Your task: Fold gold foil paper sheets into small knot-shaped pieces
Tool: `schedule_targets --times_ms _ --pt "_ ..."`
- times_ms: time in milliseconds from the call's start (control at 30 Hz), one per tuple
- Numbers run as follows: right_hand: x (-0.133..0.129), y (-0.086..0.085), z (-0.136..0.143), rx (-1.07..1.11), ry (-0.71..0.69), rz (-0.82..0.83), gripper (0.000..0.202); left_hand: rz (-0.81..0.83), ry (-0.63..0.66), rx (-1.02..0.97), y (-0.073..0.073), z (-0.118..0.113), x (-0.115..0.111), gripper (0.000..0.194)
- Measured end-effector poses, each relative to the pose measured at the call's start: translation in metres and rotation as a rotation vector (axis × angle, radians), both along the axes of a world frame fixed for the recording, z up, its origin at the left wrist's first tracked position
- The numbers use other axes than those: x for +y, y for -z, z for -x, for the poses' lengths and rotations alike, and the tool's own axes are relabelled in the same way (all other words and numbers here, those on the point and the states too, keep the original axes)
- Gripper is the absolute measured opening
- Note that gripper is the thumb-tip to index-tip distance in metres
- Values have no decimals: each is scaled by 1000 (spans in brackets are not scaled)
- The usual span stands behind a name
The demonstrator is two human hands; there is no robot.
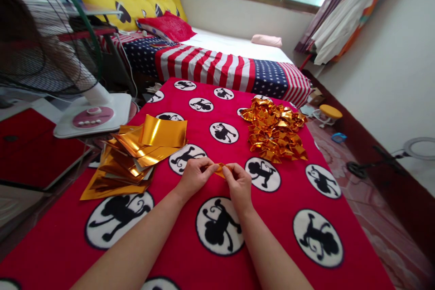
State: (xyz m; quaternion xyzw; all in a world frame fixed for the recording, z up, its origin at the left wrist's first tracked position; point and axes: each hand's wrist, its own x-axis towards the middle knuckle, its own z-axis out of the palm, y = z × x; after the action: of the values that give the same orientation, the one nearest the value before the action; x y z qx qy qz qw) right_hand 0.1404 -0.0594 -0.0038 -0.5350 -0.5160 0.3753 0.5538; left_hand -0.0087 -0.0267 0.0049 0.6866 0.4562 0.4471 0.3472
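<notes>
Between my two hands is a small piece of folded gold paper (220,170), held just above the red cloth. My left hand (197,175) pinches its left end, and my right hand (239,184) pinches the right end. The fingers hide much of the piece. To the left lies a loose stack of flat, shiny gold sheets (163,132), fanned out unevenly. A heap of folded gold paper pieces (275,129) sits to the right, beyond my right hand.
The red cloth with monkey prints (224,154) covers the table. A fan with a white base (115,108) stands at the left edge. Behind is a bed (217,65) with a flag-patterned cover. A yellow stool (330,112) and a ring light (419,148) are on the right.
</notes>
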Motion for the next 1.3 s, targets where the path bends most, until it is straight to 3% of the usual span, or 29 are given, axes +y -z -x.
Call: schedule_targets --times_ms 167,800,1000,1167,1300 --pt "0 4 -2 54 -4 1 22 7 -77 -1 2 1 0 34" --pt "-1 -4 0 -52 -91 40 26 71 -120 -101 8 5 4 33" --pt "-1 -1 -2 8 -56 34 26 155 -23 -178 7 4 5 28" --pt "1 3 -3 57 22 14 26 177 57 -158 11 3 5 45" --pt "3 3 -3 79 81 -8 24 134 128 31 8 3 3 27"
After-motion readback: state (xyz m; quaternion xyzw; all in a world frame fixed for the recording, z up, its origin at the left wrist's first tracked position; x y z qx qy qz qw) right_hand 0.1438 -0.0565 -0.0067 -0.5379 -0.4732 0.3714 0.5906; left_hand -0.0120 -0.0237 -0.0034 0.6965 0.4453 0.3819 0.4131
